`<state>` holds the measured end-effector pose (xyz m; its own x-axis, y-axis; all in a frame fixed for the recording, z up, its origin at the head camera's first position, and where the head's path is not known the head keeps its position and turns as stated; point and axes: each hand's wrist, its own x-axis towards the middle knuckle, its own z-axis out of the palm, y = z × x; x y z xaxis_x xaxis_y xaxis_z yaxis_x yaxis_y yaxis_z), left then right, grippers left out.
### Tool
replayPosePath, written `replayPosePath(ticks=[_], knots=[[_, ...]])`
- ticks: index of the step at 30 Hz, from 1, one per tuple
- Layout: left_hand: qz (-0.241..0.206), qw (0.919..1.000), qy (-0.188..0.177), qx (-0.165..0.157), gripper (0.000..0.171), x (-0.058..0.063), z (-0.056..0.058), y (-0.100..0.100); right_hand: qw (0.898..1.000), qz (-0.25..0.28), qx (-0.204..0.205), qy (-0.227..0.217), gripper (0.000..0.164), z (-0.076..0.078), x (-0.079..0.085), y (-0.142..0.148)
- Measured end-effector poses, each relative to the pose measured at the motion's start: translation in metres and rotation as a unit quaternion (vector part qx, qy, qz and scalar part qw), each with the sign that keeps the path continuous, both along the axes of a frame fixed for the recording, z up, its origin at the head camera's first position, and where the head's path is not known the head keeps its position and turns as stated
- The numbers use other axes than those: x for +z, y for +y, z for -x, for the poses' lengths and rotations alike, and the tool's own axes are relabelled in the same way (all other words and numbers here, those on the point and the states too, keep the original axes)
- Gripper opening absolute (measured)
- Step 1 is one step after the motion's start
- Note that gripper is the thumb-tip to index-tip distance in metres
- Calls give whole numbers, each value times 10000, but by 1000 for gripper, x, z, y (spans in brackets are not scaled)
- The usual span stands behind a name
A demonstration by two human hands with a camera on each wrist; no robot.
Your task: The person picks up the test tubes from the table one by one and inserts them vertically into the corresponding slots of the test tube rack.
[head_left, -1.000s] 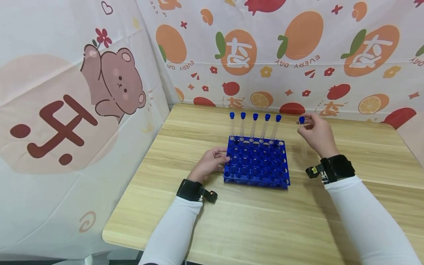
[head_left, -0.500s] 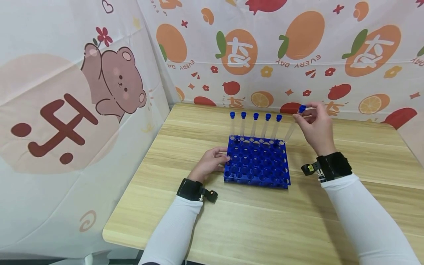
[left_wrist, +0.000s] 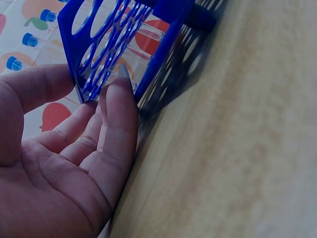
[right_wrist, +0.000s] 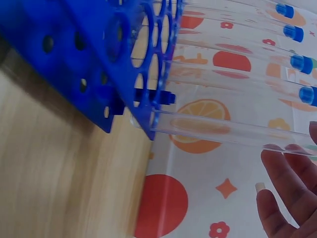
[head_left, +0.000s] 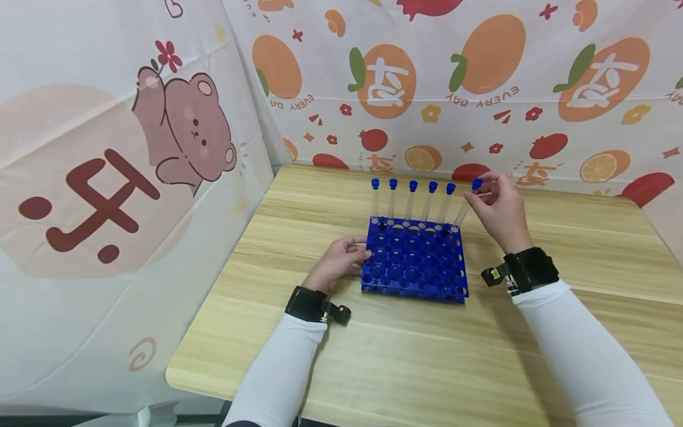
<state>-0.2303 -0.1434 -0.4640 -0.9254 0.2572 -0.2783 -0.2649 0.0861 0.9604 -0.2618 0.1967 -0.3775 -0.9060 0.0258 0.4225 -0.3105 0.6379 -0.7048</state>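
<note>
A blue test tube rack (head_left: 412,294) with rows of round holes stands on the wooden table. At its left side my left hand (head_left: 336,262) grips the edge; in the left wrist view the thumb is on the top plate and the fingertips reach under it. My right hand (head_left: 501,207) pinches a clear test tube (head_left: 462,214) just below its blue cap (head_left: 477,184). This tube leans to the right, and its lower end sits in the back right corner hole, as the right wrist view (right_wrist: 223,130) shows. Several capped test tubes (head_left: 409,207) stand along the back row.
The light wooden table (head_left: 395,362) extends around the rack on all sides. Behind it hangs a fruit-print cloth (head_left: 437,136), and a bear-print cloth (head_left: 197,136) covers the left side. Each wrist wears a black strap (head_left: 530,270) with a small camera.
My right hand has raised the test tube from the table's right side, moved it left, and brought its lower end into the rack's back right hole. The left hand has stayed put.
</note>
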Motion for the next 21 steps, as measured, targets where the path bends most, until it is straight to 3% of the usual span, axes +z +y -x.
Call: replayPosePath(ticks=[12,21], knots=[[-22,10000,10,22,41,0,1,0,9993,-74,287,-231,36,1,-9,-3],[6,10000,9,30,41,1,-1,0,9986,-81,428,-314,43,1,-12,-3]])
